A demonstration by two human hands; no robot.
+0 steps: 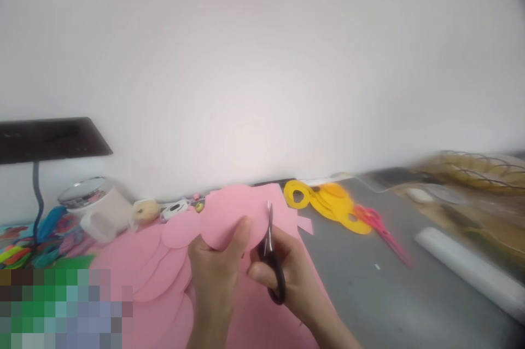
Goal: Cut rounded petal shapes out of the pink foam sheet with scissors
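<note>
My left hand (217, 267) grips a pink paper circle (232, 215) by its lower edge, the thumb lying across its face. In my right hand (287, 272) is a pair of black-handled scissors (273, 267), fingers wrapped round the handles. The blades point up along the right edge of the circle and stand slightly apart. Beneath both hands spreads a large pink sheet (262, 310). Several overlapping pink paper circles (156, 278) lie to the left of my left hand.
Yellow paper rings and pieces (332, 204) lie right of the sheet beside pink scissors (383, 231). A white roll (467, 269) rests on the grey table (369, 305). At the left stand a white mug-like container (104, 209) and coloured yarn bundles (51, 234). A wall (262, 64) rises behind.
</note>
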